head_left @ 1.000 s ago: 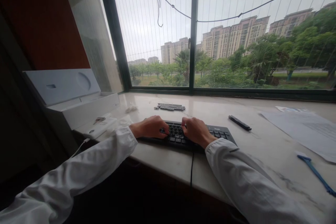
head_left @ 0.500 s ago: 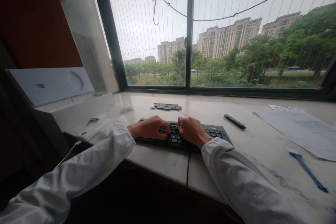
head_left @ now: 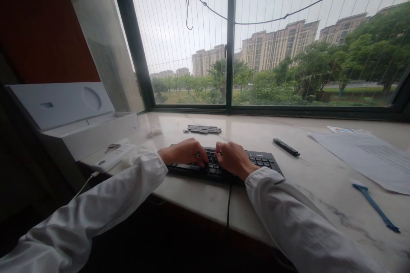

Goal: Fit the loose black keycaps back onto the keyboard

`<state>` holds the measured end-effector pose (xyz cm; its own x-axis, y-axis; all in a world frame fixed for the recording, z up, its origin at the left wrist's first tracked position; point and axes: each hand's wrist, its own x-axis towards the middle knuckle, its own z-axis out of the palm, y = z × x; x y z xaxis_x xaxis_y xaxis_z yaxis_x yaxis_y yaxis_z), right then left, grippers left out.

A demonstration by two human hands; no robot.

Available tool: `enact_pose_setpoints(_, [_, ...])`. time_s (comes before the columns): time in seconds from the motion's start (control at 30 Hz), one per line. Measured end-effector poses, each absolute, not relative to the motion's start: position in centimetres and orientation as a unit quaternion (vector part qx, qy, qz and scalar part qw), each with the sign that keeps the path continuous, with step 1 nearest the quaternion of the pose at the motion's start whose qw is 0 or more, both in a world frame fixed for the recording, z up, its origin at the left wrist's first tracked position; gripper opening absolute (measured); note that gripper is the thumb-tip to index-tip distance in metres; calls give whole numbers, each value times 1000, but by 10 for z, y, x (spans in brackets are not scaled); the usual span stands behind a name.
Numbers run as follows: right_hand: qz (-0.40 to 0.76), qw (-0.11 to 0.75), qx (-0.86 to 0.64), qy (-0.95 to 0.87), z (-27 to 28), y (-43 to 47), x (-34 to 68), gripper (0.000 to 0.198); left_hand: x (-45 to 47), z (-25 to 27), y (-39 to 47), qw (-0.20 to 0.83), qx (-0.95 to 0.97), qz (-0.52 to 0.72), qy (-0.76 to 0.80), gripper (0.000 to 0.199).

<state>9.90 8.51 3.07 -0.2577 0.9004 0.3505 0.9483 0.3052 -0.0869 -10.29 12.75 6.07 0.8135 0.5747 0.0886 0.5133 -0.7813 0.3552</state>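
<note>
A black keyboard (head_left: 262, 161) lies along the front of the marble-look counter, its cable hanging over the edge. Many keycaps are off its middle and left part, while the number pad keys are in place. My left hand (head_left: 187, 152) bends over the left half, its fingertips down at the keys near the front row. Just right of it, my right hand (head_left: 233, 158) is curled above the middle keys, thumb and fingers drawn together. Anything small between the fingers of either hand is hidden. Behind the keyboard, loose keycaps (head_left: 202, 129) lie in tight rows.
An opened white box (head_left: 99, 130) stands at the left, with a white power strip (head_left: 113, 158) before it. To the right are a black slim object (head_left: 286, 147), paper sheets (head_left: 371, 155) and a blue brush-like tool (head_left: 376, 207). A window (head_left: 229, 51) rises behind the counter.
My left hand has shifted slightly right, and its fingertips have come down toward the front keys. My right hand has hardly moved.
</note>
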Motion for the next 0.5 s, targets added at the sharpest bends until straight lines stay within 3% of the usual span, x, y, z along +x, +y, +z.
enact_pose_setpoints(0.3, [-22, 208, -592, -778, 33, 86, 99, 20, -94, 68, 131, 191, 924, 64, 325, 21])
enact_pose_setpoints(0.5, [-10, 217, -597, -772, 31, 88, 101, 21, -88, 72, 130, 143, 929, 57, 336, 20])
